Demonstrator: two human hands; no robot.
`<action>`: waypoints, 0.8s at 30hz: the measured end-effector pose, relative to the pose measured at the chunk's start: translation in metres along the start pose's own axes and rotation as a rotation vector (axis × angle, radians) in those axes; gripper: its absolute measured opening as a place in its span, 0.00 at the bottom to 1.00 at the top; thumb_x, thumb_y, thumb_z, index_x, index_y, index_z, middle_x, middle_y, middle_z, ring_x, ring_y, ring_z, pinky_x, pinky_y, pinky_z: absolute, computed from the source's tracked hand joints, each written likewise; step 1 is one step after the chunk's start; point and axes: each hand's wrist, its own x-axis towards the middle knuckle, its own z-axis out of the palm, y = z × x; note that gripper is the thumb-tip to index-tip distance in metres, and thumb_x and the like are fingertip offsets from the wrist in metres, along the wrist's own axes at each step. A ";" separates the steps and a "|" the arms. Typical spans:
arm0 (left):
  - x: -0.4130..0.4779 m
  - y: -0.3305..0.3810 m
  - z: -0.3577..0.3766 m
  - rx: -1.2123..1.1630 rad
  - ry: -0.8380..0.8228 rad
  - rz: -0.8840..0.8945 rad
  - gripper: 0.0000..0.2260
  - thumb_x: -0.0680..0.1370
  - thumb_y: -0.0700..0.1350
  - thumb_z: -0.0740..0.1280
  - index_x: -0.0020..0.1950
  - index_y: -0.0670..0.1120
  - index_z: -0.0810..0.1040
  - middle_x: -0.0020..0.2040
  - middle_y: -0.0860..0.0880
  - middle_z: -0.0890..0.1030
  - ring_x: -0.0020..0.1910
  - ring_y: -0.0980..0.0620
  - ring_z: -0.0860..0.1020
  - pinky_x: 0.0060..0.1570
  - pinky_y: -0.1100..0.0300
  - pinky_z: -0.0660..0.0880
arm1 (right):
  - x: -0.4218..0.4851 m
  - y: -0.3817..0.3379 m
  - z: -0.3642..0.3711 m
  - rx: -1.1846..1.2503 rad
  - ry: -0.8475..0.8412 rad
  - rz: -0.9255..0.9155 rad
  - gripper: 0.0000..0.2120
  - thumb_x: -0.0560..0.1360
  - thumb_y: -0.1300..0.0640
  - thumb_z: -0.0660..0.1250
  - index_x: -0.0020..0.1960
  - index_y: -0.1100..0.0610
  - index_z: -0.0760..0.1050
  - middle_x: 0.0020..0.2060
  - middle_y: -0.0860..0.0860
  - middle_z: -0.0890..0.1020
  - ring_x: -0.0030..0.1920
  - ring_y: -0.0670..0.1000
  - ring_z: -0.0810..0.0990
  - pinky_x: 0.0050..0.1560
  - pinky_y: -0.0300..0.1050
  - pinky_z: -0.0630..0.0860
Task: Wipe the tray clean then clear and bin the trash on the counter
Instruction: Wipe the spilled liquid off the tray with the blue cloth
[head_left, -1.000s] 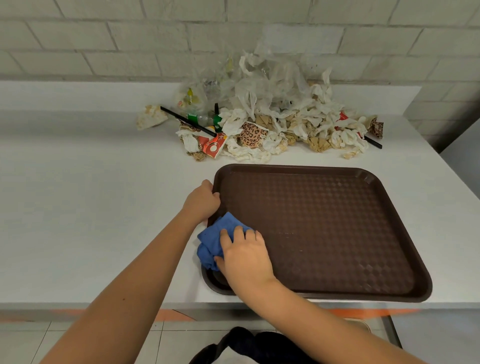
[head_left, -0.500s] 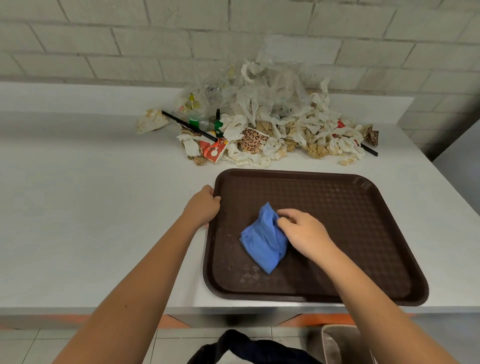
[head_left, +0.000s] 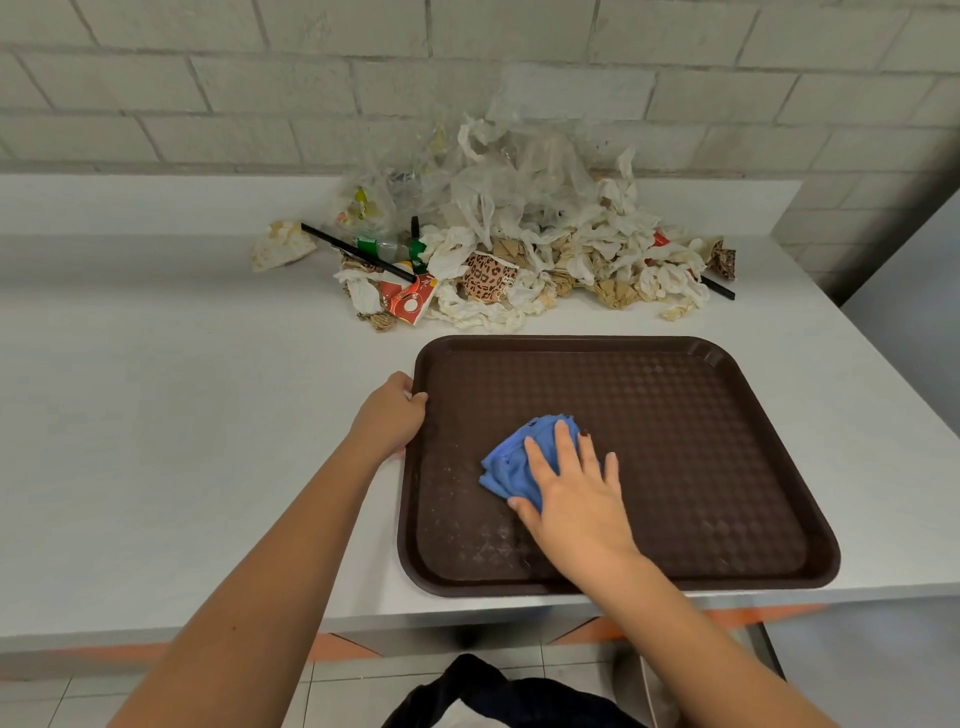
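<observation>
A dark brown tray (head_left: 701, 441) lies flat on the white counter (head_left: 182, 441) near its front edge. My left hand (head_left: 389, 415) grips the tray's left rim. My right hand (head_left: 576, 488) lies flat with straight, spread fingers on a crumpled blue cloth (head_left: 511, 465), pressing it on the tray's left half. Faint pale smears show on the tray's front left part. Behind the tray sits a heap of trash (head_left: 519, 244): crumpled napkins, clear plastic bags, a leopard-print cup (head_left: 488, 278), a red carton, black straws.
A grey brick wall rises behind the counter's raised back ledge (head_left: 156, 202). The counter ends at the right, past the tray. Below the front edge a bin's rim (head_left: 644, 691) shows on the tiled floor, beside dark clothing.
My right hand and the blue cloth swept from the tray's front left corner toward the middle left. The hand now lies flat on top of the cloth. My left hand stayed on the rim.
</observation>
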 end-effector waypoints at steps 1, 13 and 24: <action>0.000 0.000 0.000 0.000 -0.002 -0.005 0.16 0.81 0.49 0.58 0.66 0.45 0.67 0.63 0.43 0.75 0.58 0.44 0.76 0.55 0.54 0.74 | -0.003 0.005 -0.002 -0.007 -0.003 0.032 0.32 0.79 0.38 0.48 0.78 0.47 0.42 0.77 0.55 0.40 0.76 0.60 0.42 0.73 0.62 0.43; 0.001 0.000 -0.002 0.000 -0.041 -0.006 0.16 0.81 0.50 0.57 0.67 0.45 0.67 0.64 0.43 0.74 0.57 0.44 0.76 0.55 0.54 0.76 | 0.009 0.006 -0.006 0.144 -0.046 -0.032 0.34 0.79 0.38 0.49 0.78 0.50 0.40 0.76 0.58 0.37 0.76 0.63 0.42 0.75 0.56 0.43; 0.000 0.000 -0.006 -0.110 -0.050 0.036 0.14 0.81 0.46 0.58 0.63 0.41 0.70 0.58 0.40 0.76 0.40 0.50 0.73 0.32 0.61 0.68 | 0.026 -0.050 -0.008 0.339 -0.036 -0.404 0.39 0.77 0.47 0.59 0.78 0.52 0.40 0.78 0.49 0.46 0.77 0.52 0.44 0.75 0.47 0.38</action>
